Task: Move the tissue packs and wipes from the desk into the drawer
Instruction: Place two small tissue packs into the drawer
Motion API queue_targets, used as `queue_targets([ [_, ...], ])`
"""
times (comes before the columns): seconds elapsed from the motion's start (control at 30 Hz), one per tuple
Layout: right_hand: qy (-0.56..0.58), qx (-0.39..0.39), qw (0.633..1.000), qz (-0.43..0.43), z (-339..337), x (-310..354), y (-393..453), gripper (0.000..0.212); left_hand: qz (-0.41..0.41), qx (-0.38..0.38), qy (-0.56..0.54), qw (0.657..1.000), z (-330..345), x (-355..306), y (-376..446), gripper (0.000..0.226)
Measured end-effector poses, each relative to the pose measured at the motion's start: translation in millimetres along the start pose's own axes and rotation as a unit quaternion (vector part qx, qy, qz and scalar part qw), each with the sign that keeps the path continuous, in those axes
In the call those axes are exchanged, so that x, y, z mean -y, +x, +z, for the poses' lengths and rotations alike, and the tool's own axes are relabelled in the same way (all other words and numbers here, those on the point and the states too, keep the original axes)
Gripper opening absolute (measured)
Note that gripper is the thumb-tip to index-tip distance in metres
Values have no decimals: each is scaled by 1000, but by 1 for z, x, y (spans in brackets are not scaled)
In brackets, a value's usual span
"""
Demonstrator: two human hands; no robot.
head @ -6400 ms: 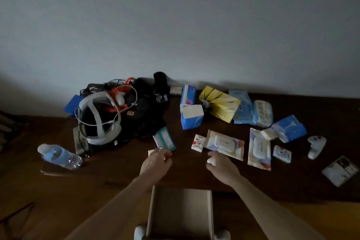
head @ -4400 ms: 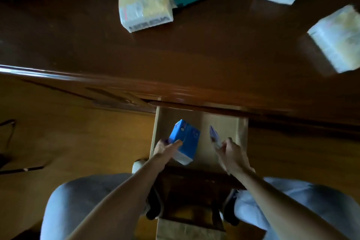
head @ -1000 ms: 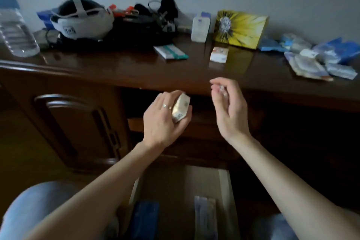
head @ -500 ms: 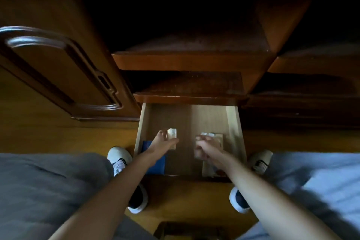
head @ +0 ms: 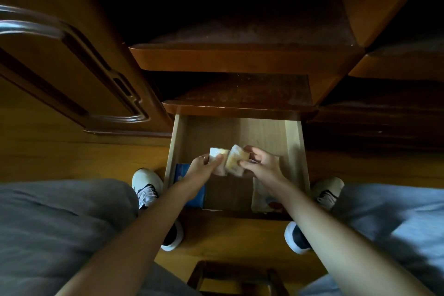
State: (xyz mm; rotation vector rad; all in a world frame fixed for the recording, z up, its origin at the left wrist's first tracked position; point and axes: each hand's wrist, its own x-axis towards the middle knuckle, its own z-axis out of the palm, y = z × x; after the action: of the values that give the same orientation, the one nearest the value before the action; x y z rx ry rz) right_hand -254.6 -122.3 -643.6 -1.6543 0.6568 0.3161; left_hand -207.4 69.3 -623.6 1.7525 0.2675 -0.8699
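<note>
Head view, straight down into the open drawer (head: 293, 151). Two hands over it: left hand (head: 204, 168) pinching one small pale tissue pack (head: 217, 154), right hand (head: 260, 167) curled round a second pale tissue pack (head: 236, 160), the two packs edge to edge above the middle of the drawer. Two more items lying inside: one blue pack (head: 183, 176) against the left wall, under the left forearm, and one white wipes pack (head: 260, 196) along the right wall, partly hidden by the right wrist. Two shoes (head: 146, 185) on the wooden floor (head: 240, 240), one each side of the drawer. Dark wooden shelves (head: 240, 60) stepping back above, one panelled cabinet door (head: 72, 62) at left. Half a second ago, the hands well apart with a pack each; now drawn together at centre, packs touching.
</note>
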Motion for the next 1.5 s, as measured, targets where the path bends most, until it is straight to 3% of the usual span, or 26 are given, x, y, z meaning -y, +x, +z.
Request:
queue_targets([
  [0.2, -84, -26, 993, -79, 8, 8, -2, 54, 12, -60, -45, 997, -6, -4, 8, 21],
  [0.33, -151, -60, 976, -146, 20, 15, -2, 53, -11, -26, -132, 991, -5, -8, 5, 21],
  [0.53, -154, -57, 980, -110, 26, 19, -2, 54, -24, 12, -151, 988, -2, -4, -3, 26],
  [0.67, -147, -38, 984, -93, 36, 21, -1, 52, 49, 48, -88, 994, -6, 1, -4, 31],
  [0.8, -82, 12, 997, -9, 38, 15, 1, 52, 61, 32, -67, 995, -11, 4, 1, 31],
  [0.9, -54, 48, 997, 11, 35, 8, 6, 39, 39, 36, -17, 998, -14, 8, 3, 33],
  [0.97, -11, 64, 997, 30, 36, 0, 12, 33, 41, -53, 78, 995, -21, 11, 5, 41],
  [1.03, 0, 66, 996, 64, 38, -8, 16, 37, 118, -193, 239, 944, -36, 16, 7, 45],
  [1.07, -26, 64, 995, 77, 41, -14, 18, 41, 152, -242, 296, 912, -45, 19, 8, 44],
  [1.13, -137, 62, 985, 80, 50, -27, 18, 40, 135, -279, 334, 890, -60, 26, 8, 46],
  [1.2, -199, 80, 973, 83, 65, -42, 15, 37, 95, -275, 347, 892, -67, 35, 6, 45],
  [1.3, -271, 138, 950, 66, 86, -54, 12, 32, 111, -253, 374, 885, -65, 45, 4, 43],
  [1.37, -335, 152, 929, 41, 91, -50, 15, 15, 110, -253, 366, 889, -65, 45, 5, 44],
  [1.5, -392, 163, 904, 45, 86, -41, 26, 13, 104, -251, 359, 893, -66, 44, 9, 40],
])
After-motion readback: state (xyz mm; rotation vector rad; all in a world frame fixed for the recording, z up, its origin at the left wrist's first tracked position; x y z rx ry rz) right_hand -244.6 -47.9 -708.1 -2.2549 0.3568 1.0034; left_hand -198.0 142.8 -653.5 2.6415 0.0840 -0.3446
